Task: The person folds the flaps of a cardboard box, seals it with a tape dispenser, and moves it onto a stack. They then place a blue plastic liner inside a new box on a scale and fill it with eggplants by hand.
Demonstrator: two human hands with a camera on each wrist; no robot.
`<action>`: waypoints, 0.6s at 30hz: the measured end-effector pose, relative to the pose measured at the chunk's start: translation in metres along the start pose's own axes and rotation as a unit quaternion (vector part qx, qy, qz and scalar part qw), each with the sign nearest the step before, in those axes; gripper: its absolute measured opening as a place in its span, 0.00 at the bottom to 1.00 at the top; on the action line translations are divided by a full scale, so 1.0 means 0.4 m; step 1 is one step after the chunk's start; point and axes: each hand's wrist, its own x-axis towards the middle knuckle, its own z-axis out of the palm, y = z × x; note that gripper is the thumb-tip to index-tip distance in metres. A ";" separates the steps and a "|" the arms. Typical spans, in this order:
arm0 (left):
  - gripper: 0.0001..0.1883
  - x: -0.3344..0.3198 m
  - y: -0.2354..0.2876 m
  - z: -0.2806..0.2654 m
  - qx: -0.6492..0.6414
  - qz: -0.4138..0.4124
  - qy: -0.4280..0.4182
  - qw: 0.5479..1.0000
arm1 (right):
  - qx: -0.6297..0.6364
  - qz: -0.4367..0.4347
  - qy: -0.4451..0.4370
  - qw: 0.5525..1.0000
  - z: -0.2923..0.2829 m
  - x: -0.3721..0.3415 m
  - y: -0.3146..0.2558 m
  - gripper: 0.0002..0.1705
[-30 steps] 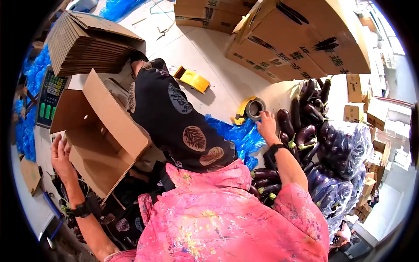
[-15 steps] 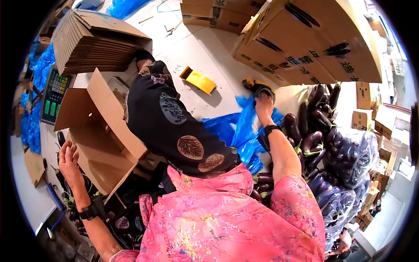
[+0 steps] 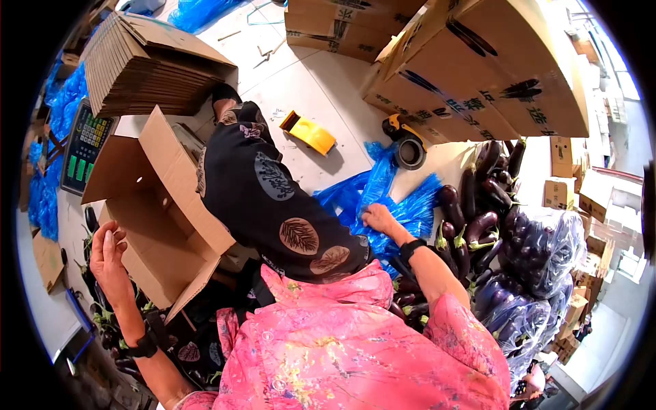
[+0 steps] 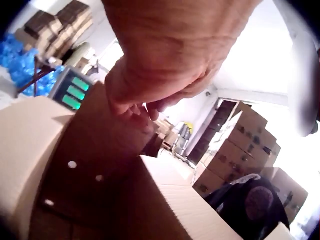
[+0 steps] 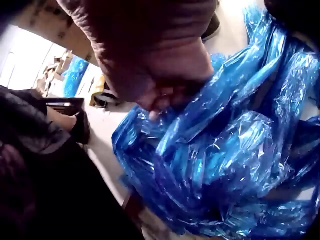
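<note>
My right hand (image 3: 383, 220) is at a crumpled blue plastic bag (image 3: 408, 205) on the floor beside my thigh. In the right wrist view its curled fingers (image 5: 159, 102) grip a gathered fold of the thin blue film. My left hand (image 3: 108, 254) is raised beside an upright, open cardboard box (image 3: 152, 251), fingers loosely bent and holding nothing. The left wrist view has that hand over the box's inner wall (image 4: 95, 150). Beyond the bag lies a tape dispenser (image 3: 410, 152) with a roll of tape.
Loose eggplants (image 3: 471, 205) lie at the right, beside clear bags of eggplants (image 3: 543, 239). A yellow tool (image 3: 309, 133) lies on the floor ahead. Big printed cartons (image 3: 478, 75) stand beyond. Flattened boxes (image 3: 154, 68) and a scale display (image 3: 85, 147) are at the left.
My right hand went to the tape dispenser, then came back toward me onto the blue bag. The dispenser now lies turned and slightly farther off. The left hand stays beside the box.
</note>
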 end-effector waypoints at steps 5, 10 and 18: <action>0.11 -0.139 0.186 0.145 -0.074 0.052 -0.104 0.991 | -0.056 -0.107 -0.089 0.989 -0.013 -0.134 -0.114 0.13; 0.08 -0.248 0.256 0.328 0.011 0.202 -0.329 0.923 | 0.032 -0.014 0.217 0.975 -0.152 -0.123 -0.159 0.10; 0.29 -0.357 0.230 0.504 -0.078 0.117 -0.438 0.888 | 0.626 0.001 -0.021 0.779 -0.246 -0.228 -0.467 0.09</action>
